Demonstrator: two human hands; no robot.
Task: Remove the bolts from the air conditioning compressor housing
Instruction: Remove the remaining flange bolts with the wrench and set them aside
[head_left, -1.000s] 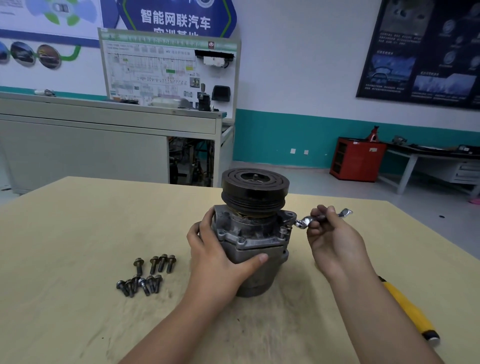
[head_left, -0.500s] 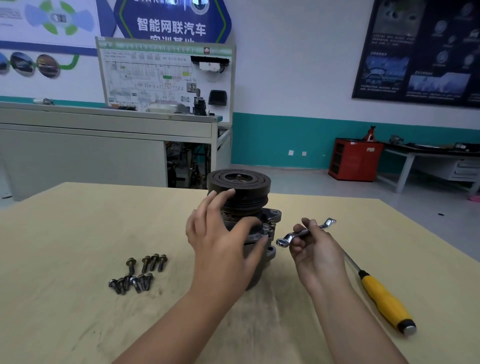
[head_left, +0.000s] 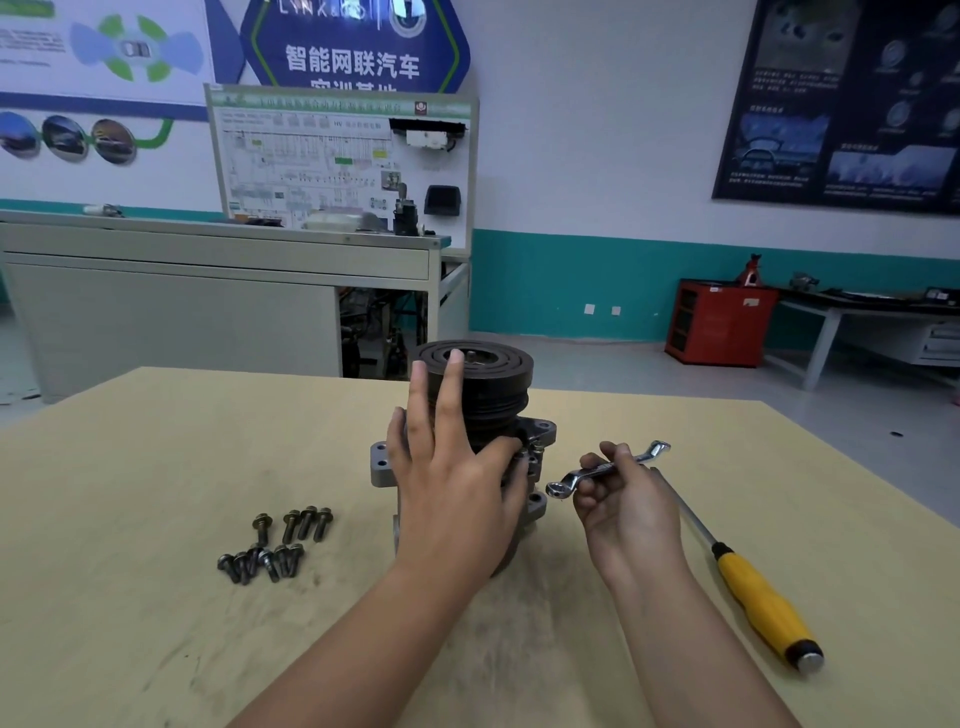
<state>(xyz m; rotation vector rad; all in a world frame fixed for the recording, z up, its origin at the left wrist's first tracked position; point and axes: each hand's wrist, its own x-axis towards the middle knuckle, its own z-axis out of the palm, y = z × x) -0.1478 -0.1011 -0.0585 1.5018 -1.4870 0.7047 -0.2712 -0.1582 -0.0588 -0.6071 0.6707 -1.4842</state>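
Note:
The air conditioning compressor (head_left: 496, 395) stands upright on the table, black pulley on top and grey housing below. My left hand (head_left: 452, 499) covers its front: straight fingers lie on the pulley, and the thumb presses the housing by a bolt (head_left: 535, 451) in the right flange. A mounting lug (head_left: 382, 465) sticks out on the left. My right hand (head_left: 628, 514) grips a small double-ended ring wrench (head_left: 561, 487) just right of the compressor, its ring end a short gap from the flange. Several removed bolts (head_left: 275, 545) lie in a loose group to the left.
A yellow-handled screwdriver (head_left: 763, 603) lies on the wooden table (head_left: 156, 467) to the right, behind my right forearm. Beyond the table stand a grey workbench (head_left: 208, 301) with a wiring display board and a red cabinet (head_left: 719, 327).
My left hand left its grip on the housing and moved up onto the pulley. My right hand drew the wrench off the flange, rightward and down. The compressor has turned.

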